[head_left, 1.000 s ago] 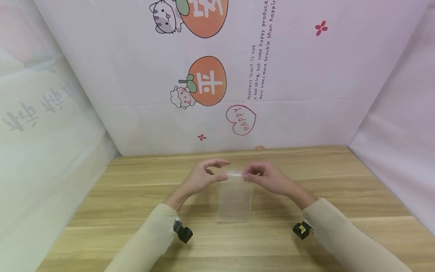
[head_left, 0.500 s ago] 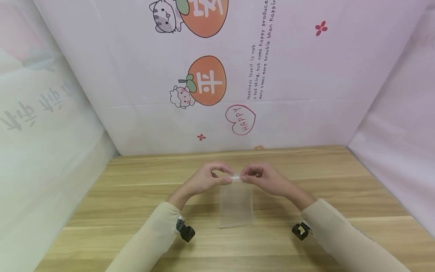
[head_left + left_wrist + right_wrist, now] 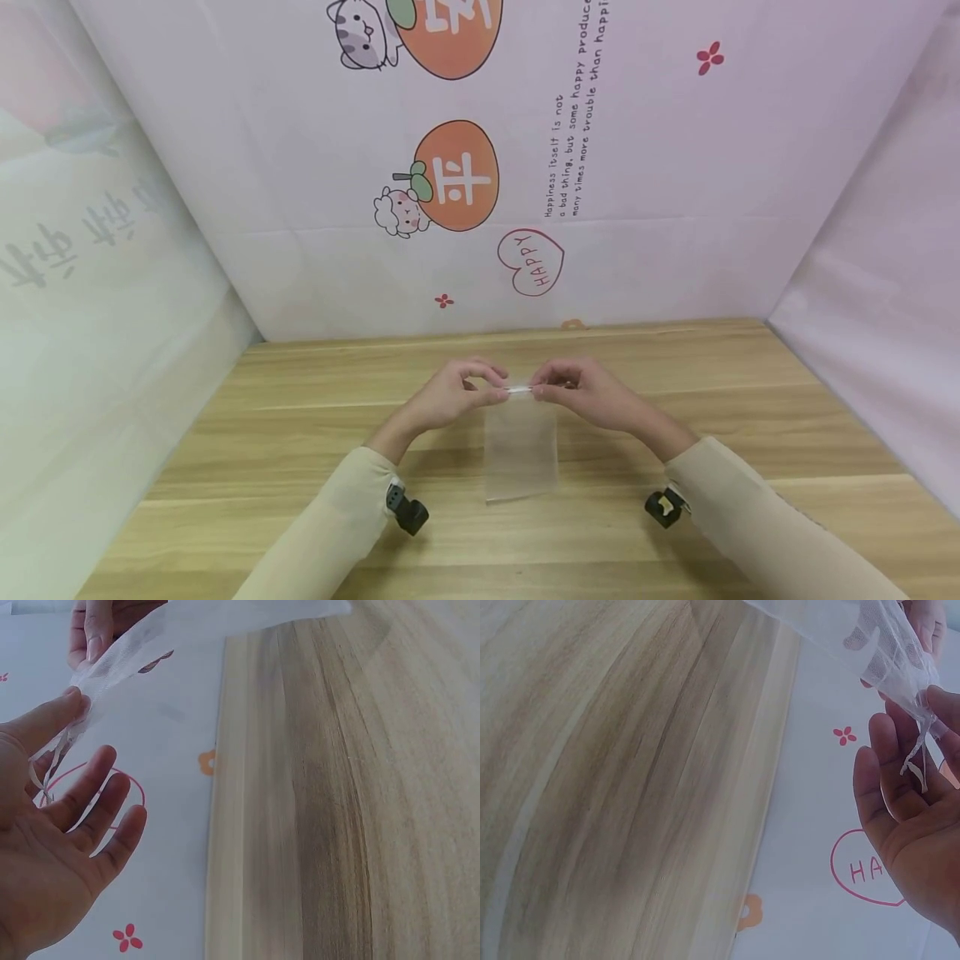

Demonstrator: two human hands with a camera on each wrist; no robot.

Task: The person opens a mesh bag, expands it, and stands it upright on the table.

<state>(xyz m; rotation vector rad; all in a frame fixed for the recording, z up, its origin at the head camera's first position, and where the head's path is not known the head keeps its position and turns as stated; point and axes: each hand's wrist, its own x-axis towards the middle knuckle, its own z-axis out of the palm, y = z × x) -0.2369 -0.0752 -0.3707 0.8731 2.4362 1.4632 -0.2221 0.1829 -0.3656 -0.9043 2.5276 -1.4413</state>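
A sheer white mesh drawstring bag (image 3: 521, 454) hangs flat between both hands over the wooden table. At its gathered top edge, my left hand (image 3: 446, 393) pinches the left side between thumb and index finger. Its other fingers spread loosely in the left wrist view, beside thin white drawstring ends (image 3: 51, 772). My right hand (image 3: 592, 395) grips the right end of the same edge with thumb and fingertips. From that grip a knotted drawstring tail (image 3: 915, 769) dangles over the palm in the right wrist view. The mesh (image 3: 885, 652) looks thin and see-through.
Below lies a wood-grain table (image 3: 300, 467). A white printed cloth backdrop (image 3: 637, 250) rises along its far edge, with more white cloth at the left (image 3: 112, 333) and right sides. Dark wrist cameras (image 3: 408, 512) sit on both sleeves.
My left hand has come in from the left and closed its thumb and index finger on the bag's top edge, then slid slightly back left. The right hand has hardly moved.
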